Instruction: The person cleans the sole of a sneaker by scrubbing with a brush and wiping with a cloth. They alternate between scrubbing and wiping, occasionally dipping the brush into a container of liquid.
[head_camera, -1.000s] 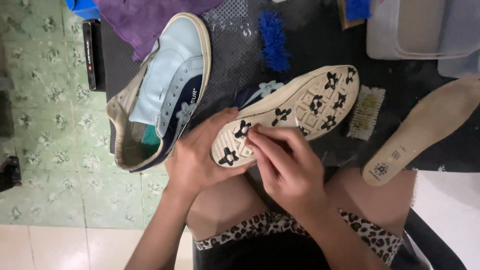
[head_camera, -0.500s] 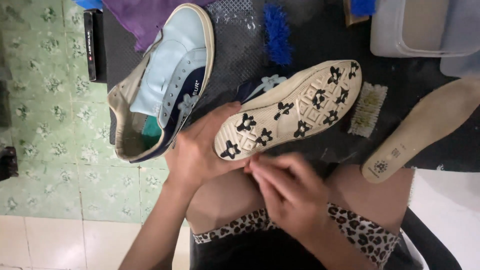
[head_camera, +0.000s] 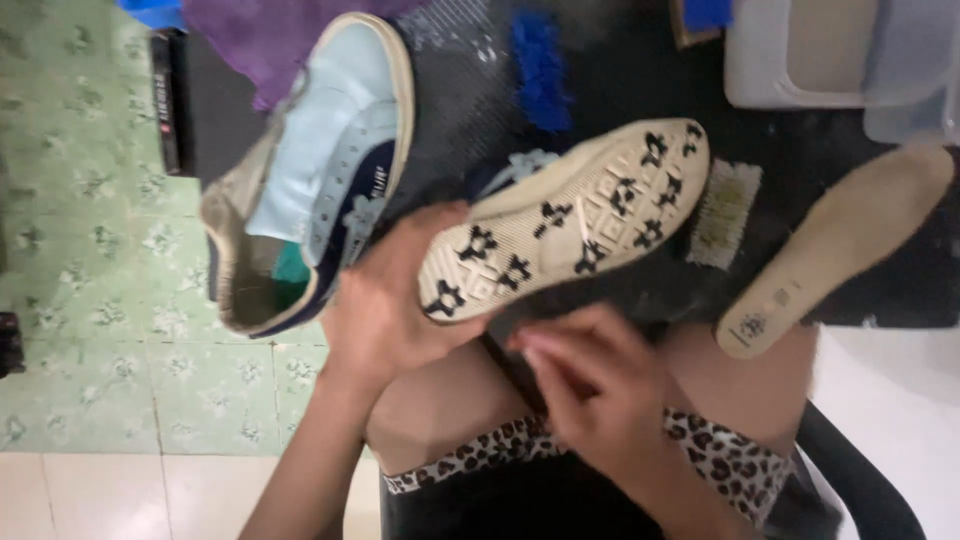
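**Shoe held sole-up over the lap, with cleaning things around it**

Over the person's lap, the left hand holds a shoe turned sole-up, its cream sole marked with black star shapes. The fingers are wrapped around the heel end, clamped on it, with the thumb lying along the lower edge of the sole. The toe end points up and to the right, above the dark mat that covers the work surface.

Just below the shoe, the right hand hovers over the bare knee, near the sole but not clearly touching it. Its fingers are drawn together and curled; blur keeps me from telling whether they pinch anything. A dark strip runs down from under the heel between the two hands, partly hidden by them.

To the left of the held shoe lies a second shoe, light blue and navy, on its side with the opening facing down toward the green tiled floor. A purple cloth lies beyond it. A blue brush rests on the mat above the sole, and a pale scrubbing brush sits just beside the toe. Farther right, a loose insole lies slantwise, well apart from the hands. A pale plastic tub stands at the top right corner.
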